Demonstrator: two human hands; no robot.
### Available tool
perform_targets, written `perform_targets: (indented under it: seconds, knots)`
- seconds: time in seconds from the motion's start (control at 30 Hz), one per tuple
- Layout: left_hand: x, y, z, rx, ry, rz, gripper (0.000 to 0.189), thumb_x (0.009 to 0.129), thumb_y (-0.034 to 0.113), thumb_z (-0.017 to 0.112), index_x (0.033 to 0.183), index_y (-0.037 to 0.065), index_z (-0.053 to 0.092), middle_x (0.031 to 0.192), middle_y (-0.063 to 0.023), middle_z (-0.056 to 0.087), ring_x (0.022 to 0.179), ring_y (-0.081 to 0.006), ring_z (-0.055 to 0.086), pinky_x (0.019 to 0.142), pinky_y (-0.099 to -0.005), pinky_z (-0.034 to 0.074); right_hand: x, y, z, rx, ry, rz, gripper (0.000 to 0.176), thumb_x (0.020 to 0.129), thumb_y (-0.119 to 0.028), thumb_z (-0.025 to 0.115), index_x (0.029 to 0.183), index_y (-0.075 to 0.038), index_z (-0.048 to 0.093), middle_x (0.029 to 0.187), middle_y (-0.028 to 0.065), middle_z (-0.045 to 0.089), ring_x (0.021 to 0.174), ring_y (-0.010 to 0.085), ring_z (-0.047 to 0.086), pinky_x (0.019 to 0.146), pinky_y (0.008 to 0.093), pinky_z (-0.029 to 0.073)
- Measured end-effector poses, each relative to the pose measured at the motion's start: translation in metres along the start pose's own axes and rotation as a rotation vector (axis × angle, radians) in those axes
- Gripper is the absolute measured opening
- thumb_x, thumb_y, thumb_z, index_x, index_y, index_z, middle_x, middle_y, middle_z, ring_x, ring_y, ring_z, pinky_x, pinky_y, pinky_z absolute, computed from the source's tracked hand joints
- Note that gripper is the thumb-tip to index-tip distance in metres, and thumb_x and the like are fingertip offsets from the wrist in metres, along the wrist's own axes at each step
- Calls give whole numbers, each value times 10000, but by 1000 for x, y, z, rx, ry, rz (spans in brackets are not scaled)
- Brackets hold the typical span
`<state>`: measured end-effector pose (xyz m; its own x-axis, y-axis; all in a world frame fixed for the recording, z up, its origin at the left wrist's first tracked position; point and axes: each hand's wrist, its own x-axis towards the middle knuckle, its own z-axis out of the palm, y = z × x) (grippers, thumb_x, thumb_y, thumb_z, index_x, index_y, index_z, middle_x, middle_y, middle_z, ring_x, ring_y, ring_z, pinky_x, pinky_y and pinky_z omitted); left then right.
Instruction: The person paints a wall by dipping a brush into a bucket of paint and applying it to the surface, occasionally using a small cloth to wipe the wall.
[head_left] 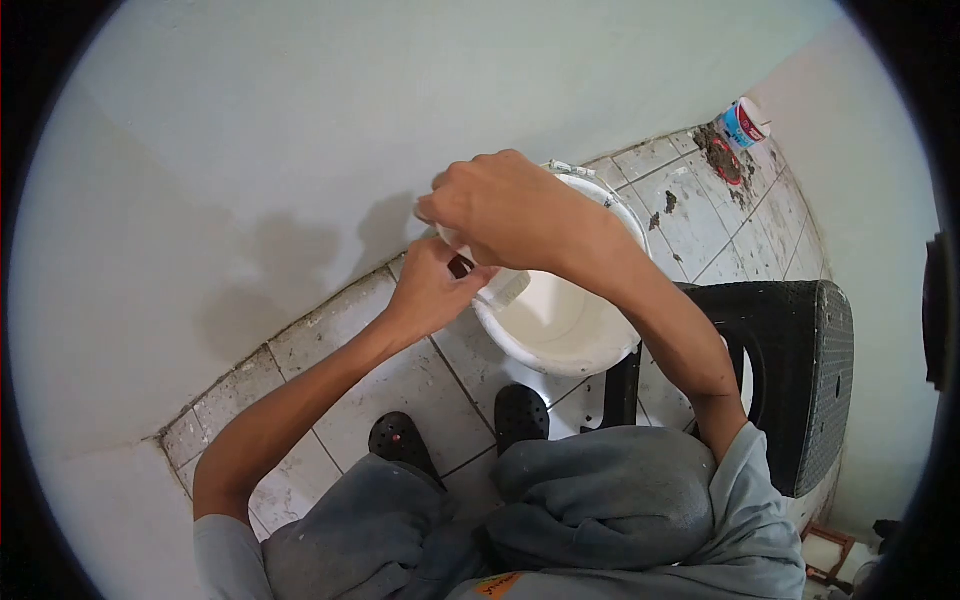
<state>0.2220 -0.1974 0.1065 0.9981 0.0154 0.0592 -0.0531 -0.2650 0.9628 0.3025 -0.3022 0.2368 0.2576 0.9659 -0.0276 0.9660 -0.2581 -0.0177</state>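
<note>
Both hands are close together over the left rim of a white bucket (560, 365) with pale, creamy liquid in it. My left hand (432, 285) is closed, thumb toward the bucket, around a pale, flat-ended tool (508, 289) that looks like a paint-coated brush. The tool's end juts over the bucket's opening. Just above, my right hand (505, 212) is bent over with curled fingers. A bit of something white shows under its fingers, but most of it is hidden by the hand.
A black plastic stool (825, 385) stands right of the bucket. A pale wall (300, 130) runs close behind and left. Farther off, a small blue, red and white tub (746, 122) sits near dirt on the tiled floor (690, 215). My dark clogs (521, 414) are below the bucket.
</note>
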Motion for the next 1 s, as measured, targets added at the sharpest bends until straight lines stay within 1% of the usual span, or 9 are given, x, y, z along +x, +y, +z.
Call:
perform_targets:
  seconds: [0.07,0.17,0.27,0.37,0.47,0.57,0.77,0.87,1.0]
  knots:
    - [-4,-4,-5,-94,21,-71,218,830,165,710,843,-49,671,707,-84,662,565,-127,583,517,-273,444,-2,3,5,57,212,-73,214,726,-144,703,898,-28,653,761,138,645,712,320,664,601,412,526]
    - [-11,-15,-9,-431,116,-210,230,843,202,712,858,-24,676,733,-66,669,593,-108,590,508,-257,429,-12,4,-11,171,250,-25,220,774,-128,672,974,-44,635,825,131,657,770,327,656,644,427,518]
    - [-17,-26,-15,-553,115,-421,237,842,238,721,898,13,671,763,-59,673,611,-104,599,508,-242,421,-22,8,-18,246,269,13,179,814,-121,642,977,-49,632,848,119,660,807,332,645,687,431,510]
    - [-19,-28,-14,-702,121,-524,268,838,263,728,929,21,658,792,-65,677,623,-113,607,518,-237,429,-26,11,-22,273,223,59,174,823,-114,630,984,-48,628,857,121,660,814,329,643,697,431,508]
    - [-20,-26,-12,-689,136,-557,240,858,269,708,899,42,639,786,-49,659,634,-121,597,546,-253,423,-27,12,-19,282,247,37,172,822,-109,624,983,-49,626,848,130,658,807,331,643,693,433,507]
    - [-21,-41,-13,-672,127,-602,256,846,256,721,927,26,646,785,-51,661,602,-121,604,515,-240,431,-26,14,-13,276,247,-1,162,873,-147,619,1008,-58,630,876,93,660,719,270,650,624,386,487]
    - [-21,-39,-14,-675,118,-632,253,847,260,723,926,38,634,781,-37,632,583,-118,590,509,-244,422,-25,14,-12,301,211,26,153,876,-146,616,1000,-58,637,884,96,669,728,276,653,652,393,493]
    - [-22,-41,-16,-703,102,-635,254,856,271,709,933,41,631,777,-34,626,587,-120,582,513,-245,411,-26,13,-12,331,207,21,149,824,-110,608,962,-55,620,802,138,661,787,335,643,679,440,499]
    - [-27,-47,-21,-835,15,-637,258,877,309,673,930,60,630,773,-26,627,641,-121,575,569,-255,413,-28,16,-14,352,206,22,128,831,-111,604,946,-55,610,799,136,658,781,339,639,674,446,492]
